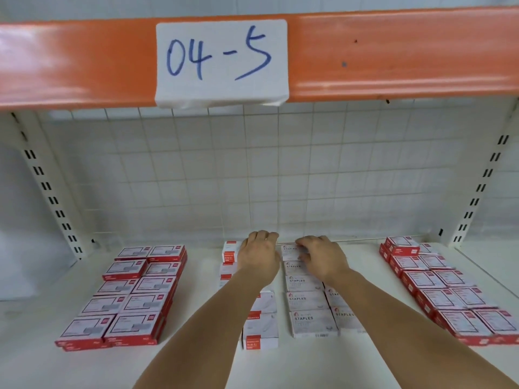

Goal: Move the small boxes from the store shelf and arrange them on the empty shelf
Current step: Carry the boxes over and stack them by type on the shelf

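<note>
The left hand [259, 255] covers the rearmost red-and-white box [230, 249] of its row; its grip cannot be told. Small print on the red boxes [132, 293] is too blurred to read.

Red-and-white boxes [132, 293] on a white shelf [196, 360], under an orange beam [393, 51] with blue-inked label [222, 63].

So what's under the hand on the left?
The left hand lies over the far end of a row of small white-and-red boxes. One box corner shows beside it. What is right beneath the palm is hidden.
</note>
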Motion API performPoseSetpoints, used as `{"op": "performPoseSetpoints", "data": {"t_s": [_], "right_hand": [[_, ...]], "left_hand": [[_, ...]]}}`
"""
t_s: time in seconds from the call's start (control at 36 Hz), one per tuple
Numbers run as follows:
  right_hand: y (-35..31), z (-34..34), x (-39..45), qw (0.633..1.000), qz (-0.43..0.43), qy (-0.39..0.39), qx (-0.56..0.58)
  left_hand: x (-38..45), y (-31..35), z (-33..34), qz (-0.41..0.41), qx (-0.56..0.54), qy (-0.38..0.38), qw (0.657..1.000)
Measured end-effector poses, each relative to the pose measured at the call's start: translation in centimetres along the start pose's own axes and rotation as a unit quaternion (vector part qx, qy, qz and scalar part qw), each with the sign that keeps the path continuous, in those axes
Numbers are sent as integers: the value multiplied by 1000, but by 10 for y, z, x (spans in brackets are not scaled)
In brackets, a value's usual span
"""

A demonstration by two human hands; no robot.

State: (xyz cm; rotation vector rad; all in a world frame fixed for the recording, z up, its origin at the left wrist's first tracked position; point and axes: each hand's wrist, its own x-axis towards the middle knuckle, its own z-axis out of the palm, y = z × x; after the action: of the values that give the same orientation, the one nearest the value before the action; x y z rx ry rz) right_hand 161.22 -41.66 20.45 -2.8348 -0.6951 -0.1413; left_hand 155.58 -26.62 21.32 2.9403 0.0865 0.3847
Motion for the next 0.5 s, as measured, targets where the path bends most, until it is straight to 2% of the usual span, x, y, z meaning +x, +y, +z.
{"op": "performPoseSetpoints", "data": {"t_s": [0.22,0.5], "right_hand": [[12,-12,-23,999,30,40,-6],[50,-45,-97,991,118,62,-7]], "left_hand": [[-6,10,-4,16,-19,-6,1000],[-17,71,3,106,-52,-29,993]]}}
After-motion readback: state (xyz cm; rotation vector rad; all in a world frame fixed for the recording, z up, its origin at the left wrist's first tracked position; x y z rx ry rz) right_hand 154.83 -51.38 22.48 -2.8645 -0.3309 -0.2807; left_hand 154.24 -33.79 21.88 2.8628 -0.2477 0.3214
